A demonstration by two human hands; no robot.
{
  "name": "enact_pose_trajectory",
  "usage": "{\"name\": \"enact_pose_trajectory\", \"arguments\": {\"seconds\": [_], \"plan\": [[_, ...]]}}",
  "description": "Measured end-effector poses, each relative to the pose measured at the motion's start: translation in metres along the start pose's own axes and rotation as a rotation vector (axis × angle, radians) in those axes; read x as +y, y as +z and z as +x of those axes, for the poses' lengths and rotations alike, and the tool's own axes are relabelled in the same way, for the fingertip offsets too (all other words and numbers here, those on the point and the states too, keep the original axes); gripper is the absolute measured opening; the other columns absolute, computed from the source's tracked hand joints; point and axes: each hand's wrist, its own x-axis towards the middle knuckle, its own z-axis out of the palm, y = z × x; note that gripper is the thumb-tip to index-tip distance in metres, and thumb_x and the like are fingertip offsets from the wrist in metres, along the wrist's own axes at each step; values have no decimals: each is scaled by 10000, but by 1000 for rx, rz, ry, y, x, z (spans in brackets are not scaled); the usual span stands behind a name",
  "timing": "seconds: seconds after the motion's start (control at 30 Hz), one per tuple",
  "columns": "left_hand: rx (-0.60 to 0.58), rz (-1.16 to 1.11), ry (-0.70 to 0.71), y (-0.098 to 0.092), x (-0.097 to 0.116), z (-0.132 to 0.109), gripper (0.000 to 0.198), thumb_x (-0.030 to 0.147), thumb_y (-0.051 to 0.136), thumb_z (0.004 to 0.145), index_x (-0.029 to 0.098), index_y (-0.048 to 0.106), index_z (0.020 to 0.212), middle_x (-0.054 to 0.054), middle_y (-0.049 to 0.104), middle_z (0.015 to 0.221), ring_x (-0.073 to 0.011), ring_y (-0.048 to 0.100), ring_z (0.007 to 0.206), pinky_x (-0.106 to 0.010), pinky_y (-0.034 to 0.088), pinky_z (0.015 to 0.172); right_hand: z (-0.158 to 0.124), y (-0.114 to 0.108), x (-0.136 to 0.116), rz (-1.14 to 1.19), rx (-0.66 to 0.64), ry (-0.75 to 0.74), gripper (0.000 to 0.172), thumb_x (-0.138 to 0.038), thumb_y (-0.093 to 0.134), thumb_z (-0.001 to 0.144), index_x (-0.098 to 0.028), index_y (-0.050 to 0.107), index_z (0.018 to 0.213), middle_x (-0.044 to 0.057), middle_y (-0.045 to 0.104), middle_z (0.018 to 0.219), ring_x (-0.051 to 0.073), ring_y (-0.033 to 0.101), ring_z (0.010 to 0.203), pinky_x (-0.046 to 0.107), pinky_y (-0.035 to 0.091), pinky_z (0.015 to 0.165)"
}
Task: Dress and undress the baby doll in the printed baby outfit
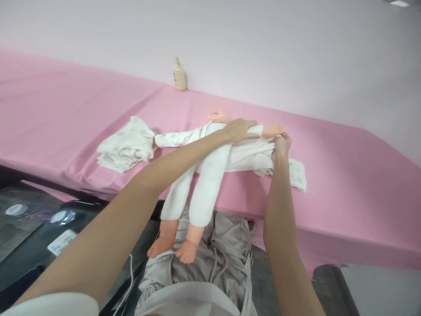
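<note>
A baby doll [210,193] in white lies on the pink table, its legs and bare feet hanging over the front edge. A patterned sleeve covers its arm on the left side; the other arm, in plain white, stretches right with the hand bare. My left hand [241,129] is closed around that arm near the forearm. Beside the doll's hand [273,130], my right hand [282,142] pinches the white baby garment [251,156], which spreads under the doll's arm. My left forearm crosses in front of the doll's body. The doll's head shows only in part and is blurred.
A folded patterned baby cloth [126,147] lies left of the doll. At the wall stands a pump bottle [179,77]. The pink tablecloth [348,175] drapes over the front edge. A black chair or case with a label [62,242] is at lower left.
</note>
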Motion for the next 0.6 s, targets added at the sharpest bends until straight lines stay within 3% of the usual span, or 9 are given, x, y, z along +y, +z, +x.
{"name": "enact_pose_trajectory", "arguments": {"seconds": [0.07, 0.13, 0.23, 0.3, 0.37, 0.43, 0.53, 0.6], "plan": [[11, -11, -2, -1, 0, 0, 556, 574, 438, 862, 203, 547, 1262, -71, 666, 1112, -241, 599, 986, -302, 422, 813, -5, -4, -4, -106, -82, -20, 308, -162, 461, 529, -162, 527, 830, -15, 519, 688, 136, 504, 608, 275, 445, 583], [19, -23, -4, -2, -1, -1, 573, 579, 426, 866, 196, 537, 1279, -76, 659, 1136, -240, 599, 989, -303, 423, 817, -11, -10, -7, -347, -72, -126, 322, -125, 482, 522, -157, 568, 831, -18, 507, 674, 138, 483, 622, 300, 449, 645], [19, -26, -20, -2, -1, -3, 573, 574, 427, 866, 202, 530, 1289, -79, 661, 1127, -238, 601, 985, -300, 423, 816, -21, -16, -12, -702, 75, -272, 398, -45, 456, 520, -158, 605, 871, 0, 504, 724, 154, 481, 691, 331, 437, 755], [23, -24, -29, -1, -3, -2, 579, 582, 429, 860, 215, 525, 1296, -78, 662, 1124, -239, 603, 982, -296, 423, 803, -26, -17, -14, -800, 203, -301, 448, -16, 436, 541, -159, 609, 929, 38, 530, 841, 174, 503, 775, 340, 428, 789], [28, -22, -30, 0, -4, -1, 589, 594, 427, 853, 221, 526, 1299, -77, 668, 1110, -237, 608, 965, -292, 422, 783, -28, -15, -17, -792, 297, -318, 406, -34, 450, 605, -164, 607, 956, 63, 542, 928, 187, 513, 829, 343, 426, 796], [21, -13, -11, 0, -4, 0, 568, 590, 451, 840, 224, 561, 1261, -66, 682, 1076, -227, 613, 934, -285, 417, 766, -28, -14, -19, -712, 337, -292, 303, -93, 483, 668, -172, 604, 934, 49, 550, 877, 183, 513, 794, 340, 430, 784], [-27, 34, 55, 1, -3, 3, 456, 563, 512, 804, 236, 674, 1077, -41, 706, 997, -214, 621, 872, -281, 406, 735, -21, -15, -19, -521, 341, -128, 216, -118, 534, 657, -167, 605, 855, 5, 519, 732, 157, 504, 701, 317, 443, 743], [-62, 101, 66, 3, -1, 5, 400, 548, 543, 775, 226, 715, 938, -45, 713, 912, -213, 623, 804, -285, 392, 684, -15, -15, -18, -341, 309, -1, 259, -92, 573, 608, -151, 609, 857, -12, 504, 717, 139, 511, 676, 292, 454, 709]]}}
